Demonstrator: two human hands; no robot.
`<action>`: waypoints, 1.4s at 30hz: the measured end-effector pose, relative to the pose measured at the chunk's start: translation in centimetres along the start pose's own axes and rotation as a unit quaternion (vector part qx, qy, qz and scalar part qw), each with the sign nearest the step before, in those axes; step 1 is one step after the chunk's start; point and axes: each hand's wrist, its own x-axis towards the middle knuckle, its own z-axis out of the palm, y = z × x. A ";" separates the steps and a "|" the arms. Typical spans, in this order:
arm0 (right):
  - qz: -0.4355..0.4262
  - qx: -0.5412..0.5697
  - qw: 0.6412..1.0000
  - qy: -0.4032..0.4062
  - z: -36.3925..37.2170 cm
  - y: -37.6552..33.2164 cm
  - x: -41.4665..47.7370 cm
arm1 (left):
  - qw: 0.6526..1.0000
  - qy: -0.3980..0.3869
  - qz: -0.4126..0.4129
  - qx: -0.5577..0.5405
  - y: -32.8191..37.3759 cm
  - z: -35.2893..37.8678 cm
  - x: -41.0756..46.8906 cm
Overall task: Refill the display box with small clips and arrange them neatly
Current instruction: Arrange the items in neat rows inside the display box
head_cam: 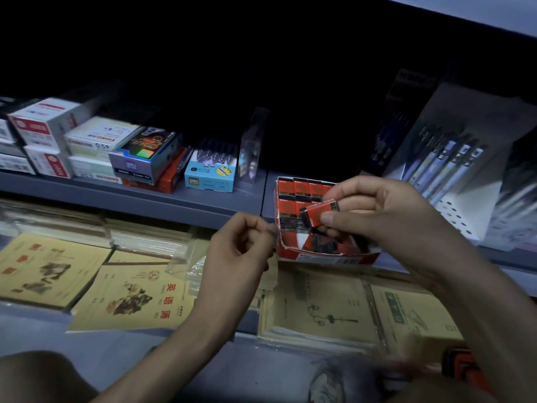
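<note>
Refill step in hand: one packet going in.
Right hand (377, 216) grips red clip packet (318, 213) above display box (319, 257); left hand (241, 251) beside it, fingers curled, contents indiscernible. Next, likely: seat packet squarely.

Display box (325, 257) open-topped, pen rack (460, 218) close at right

Two hands show, left hand (244, 245) and right hand (374, 210), plus one display box (334, 257) and one small red packet (318, 213).
</note>
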 end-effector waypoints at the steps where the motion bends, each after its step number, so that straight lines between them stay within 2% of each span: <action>1: -0.008 -0.015 1.000 0.004 0.1 0.0 0.0 | 1.000 -0.004 0.004 -0.002 0.0 0.1 0.0; 11: -0.066 -0.144 0.986 0.051 1.1 0.3 0.5 | 1.000 0.009 -0.008 -0.011 -0.4 0.7 0.2; 15: -0.076 -0.140 0.985 0.073 0.9 0.6 0.5 | 1.000 0.008 -0.005 -0.007 -0.6 0.7 0.2; 18: -0.061 -0.100 0.992 0.038 1.0 0.2 0.4 | 1.000 0.008 -0.006 -0.009 -0.6 0.6 0.2; 22: -0.043 -0.104 0.994 -0.004 1.4 0.0 0.6 | 1.000 0.006 -0.005 -0.014 -0.7 0.6 0.3; 31: -0.048 -0.135 0.989 -0.020 1.2 -1.1 0.4 | 1.000 0.011 -0.007 -0.028 -0.8 0.9 0.4; 36: -0.036 -0.043 0.998 0.030 0.6 -1.2 -0.7 | 0.999 0.020 0.033 -0.002 -0.5 0.8 0.2; 40: -0.009 0.080 0.996 0.035 1.3 -0.7 -1.1 | 0.997 0.019 0.072 0.030 0.5 0.7 0.1; 42: -0.014 0.104 0.994 0.029 1.8 -0.5 -1.4 | 0.995 0.010 0.087 0.036 0.9 0.7 0.2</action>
